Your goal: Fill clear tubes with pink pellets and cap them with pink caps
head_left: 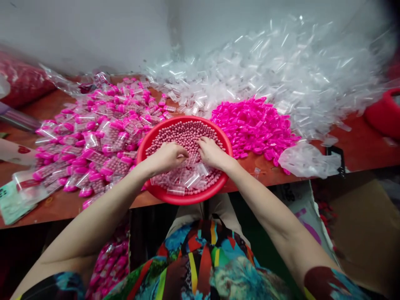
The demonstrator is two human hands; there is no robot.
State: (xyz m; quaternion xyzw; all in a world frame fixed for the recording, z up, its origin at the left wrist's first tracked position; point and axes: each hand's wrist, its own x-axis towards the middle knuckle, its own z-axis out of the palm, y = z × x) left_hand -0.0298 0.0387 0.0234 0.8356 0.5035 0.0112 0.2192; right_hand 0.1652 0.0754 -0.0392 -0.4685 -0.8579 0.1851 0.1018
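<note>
A red round basin [156, 134] sits at the table's near edge, filled with small pink balls [187, 132] and several clear little tubes [190, 180] lying on top. Both my hands are inside it. My left hand [167, 157] is curled closed over the balls, its fingertips pinched toward a clear tube [192, 160] between the two hands. My right hand [212, 153] rests palm down beside it, fingers bent onto the balls and touching the same tube. What my fingers enclose is hidden.
A heap of filled tubes with pink caps [100, 133] lies left of the basin. Loose pink caps [253, 125] are piled to its right, below a big mound of empty clear tubes [281, 66]. A red container [386, 112] stands at far right; the brown table [359, 150] runs across.
</note>
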